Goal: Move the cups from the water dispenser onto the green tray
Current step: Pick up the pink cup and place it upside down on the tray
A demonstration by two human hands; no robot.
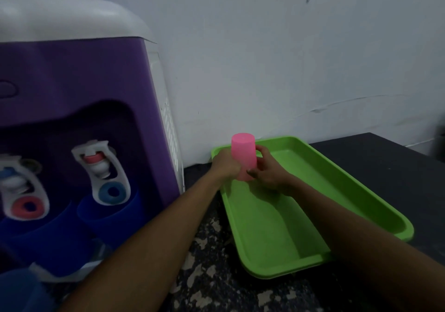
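Observation:
A pink cup stands upside down over the far left corner of the green tray. My left hand grips its left side and my right hand holds its right side near the rim. The cup's lower edge is hidden behind my fingers, so I cannot tell whether it touches the tray floor. To the left stands the purple water dispenser. Two dark blue cups sit under its taps, and another blue cup shows blurred at the bottom left corner.
The tray lies on a dark speckled counter, close to the dispenser's right side. A white wall runs behind both. The counter's right end drops off near the frame's right edge.

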